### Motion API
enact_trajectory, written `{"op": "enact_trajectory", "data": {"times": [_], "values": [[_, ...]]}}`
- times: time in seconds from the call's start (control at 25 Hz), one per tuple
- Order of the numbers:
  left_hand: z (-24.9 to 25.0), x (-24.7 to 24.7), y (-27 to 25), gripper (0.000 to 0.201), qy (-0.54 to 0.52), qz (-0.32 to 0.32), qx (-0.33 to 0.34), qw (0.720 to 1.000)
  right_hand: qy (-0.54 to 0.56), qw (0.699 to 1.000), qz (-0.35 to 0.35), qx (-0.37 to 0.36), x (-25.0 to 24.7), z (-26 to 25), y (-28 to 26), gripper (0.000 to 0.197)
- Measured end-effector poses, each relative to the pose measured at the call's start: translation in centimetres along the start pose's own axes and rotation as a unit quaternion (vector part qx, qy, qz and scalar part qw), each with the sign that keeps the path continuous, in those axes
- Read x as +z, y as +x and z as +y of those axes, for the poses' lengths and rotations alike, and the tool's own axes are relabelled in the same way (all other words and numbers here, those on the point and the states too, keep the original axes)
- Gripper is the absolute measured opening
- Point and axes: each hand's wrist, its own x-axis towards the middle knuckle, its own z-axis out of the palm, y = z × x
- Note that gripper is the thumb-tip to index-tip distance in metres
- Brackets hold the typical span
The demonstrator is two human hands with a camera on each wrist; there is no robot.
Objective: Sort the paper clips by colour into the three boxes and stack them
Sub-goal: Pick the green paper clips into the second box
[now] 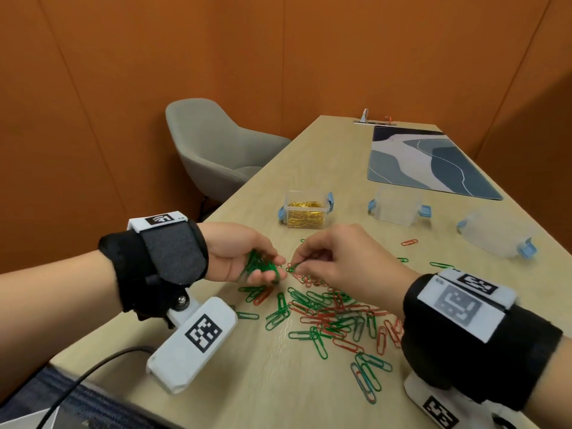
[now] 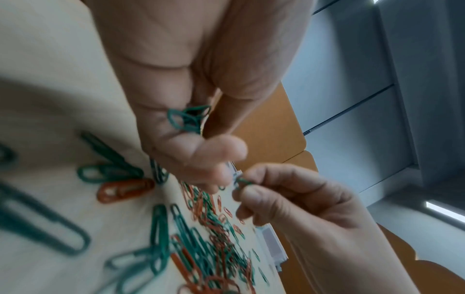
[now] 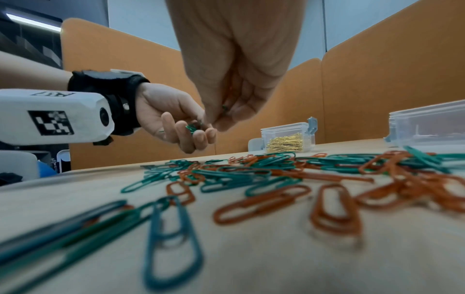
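right hand (image 1: 337,258) pinches a green clip (image 1: 291,268); left hand (image 1: 244,253) cups a green bunch (image 1: 261,265) (keep it level): drop in gently.

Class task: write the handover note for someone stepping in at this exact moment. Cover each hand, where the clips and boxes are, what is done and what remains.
Left hand: cupped, holds a bunch of green clips.
Right hand: pinches one green clip beside the left.
Done: gold clips in the left box.
Left: mixed green and red pile on the table; middle box and right box look empty, the right one tipped over. Nothing stacked.
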Motion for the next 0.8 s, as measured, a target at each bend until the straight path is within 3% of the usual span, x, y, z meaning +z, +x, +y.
{"op": "enact_trajectory", "data": {"times": [0.12, 0.24, 0.36, 0.44, 0.52, 0.64, 0.68, 0.8], "values": [[0.0, 1.4, 0.2, 0.032, -0.027, -0.041, 0.002, 0.999, 0.059, 0.998, 0.016, -0.033, -0.6, -0.2, -0.8, 0.010], [0.1, 2.7, -0.1, 0.036, -0.016, -0.093, 0.016, 0.995, 0.043, 0.996, 0.034, -0.065, -0.6, -0.1, -0.9, 0.012], [0.4, 2.3, -0.9, 0.035, 0.034, -0.046, 0.001, 0.998, -0.001, 0.997, 0.075, -0.009, -1.1, 0.6, -1.2, 0.014], [0.3, 1.4, -1.5, 0.037, 0.108, 0.008, 0.011, 0.994, -0.026, 0.998, -0.007, 0.050, -0.9, 0.4, -1.6, 0.020], [-0.2, 1.0, -2.2, 0.036, 0.288, 0.074, 0.065, 0.952, -0.082, 0.990, -0.088, 0.069, -0.2, 0.0, -1.7, 0.029], [-1.3, 1.9, -2.9, 0.029, 0.535, 0.111, 0.144, 0.825, -0.121, 0.984, -0.102, 0.076, 0.6, -0.4, -1.1, 0.027], [-1.6, 2.4, -2.9, 0.032, 0.569, 0.109, 0.147, 0.801, -0.117, 0.984, -0.100, 0.085, 0.6, -0.4, -0.9, 0.022], [-1.8, 3.4, -2.4, 0.042, 0.617, 0.100, 0.129, 0.770, -0.100, 0.984, -0.111, 0.101, 0.6, -0.3, -0.7, 0.013]]}}
